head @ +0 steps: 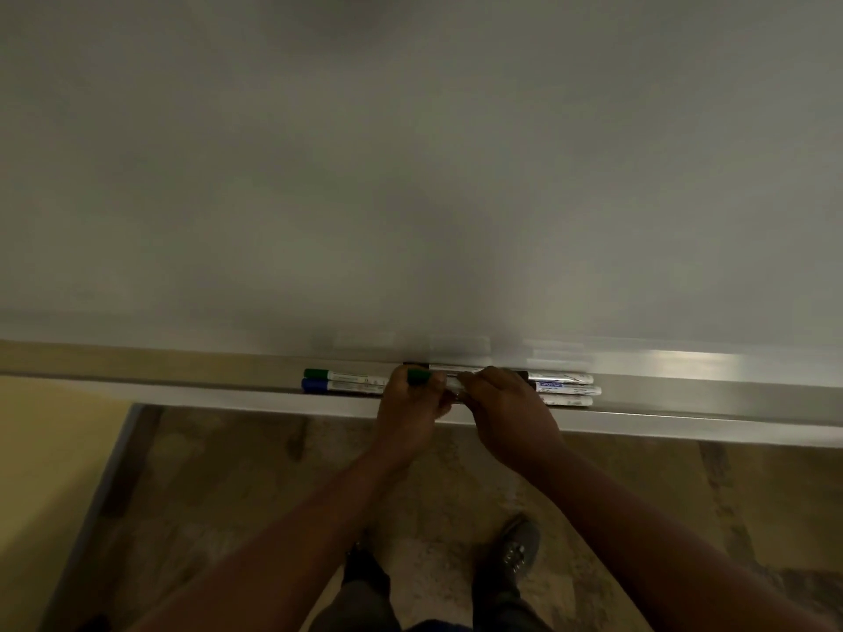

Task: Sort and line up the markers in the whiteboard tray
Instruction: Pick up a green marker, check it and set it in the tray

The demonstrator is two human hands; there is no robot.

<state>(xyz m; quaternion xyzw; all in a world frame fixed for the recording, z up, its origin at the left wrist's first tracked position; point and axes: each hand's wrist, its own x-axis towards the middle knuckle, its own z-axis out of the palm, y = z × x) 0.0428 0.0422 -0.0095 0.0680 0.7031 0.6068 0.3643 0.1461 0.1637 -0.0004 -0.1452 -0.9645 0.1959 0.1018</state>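
Whiteboard tray [684, 403] markers [346, 381] lie lengthwise, caps left.

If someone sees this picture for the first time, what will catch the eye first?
Both hands meet at the middle of the whiteboard tray: the left hand grips a green-capped marker, and the right hand holds its barrel. Left of them lie a green marker and a blue marker.

A green-capped marker [340, 376] with a white barrel is lying beside a blue-capped marker [340, 385], also white-barrelled. A third marker's green cap [418, 375] is showing. The right-hand white markers [565, 389] are carrying blue print. The tray [684, 394] is gleaming silver-grey; the floor [228, 472] is showing mottled brown.
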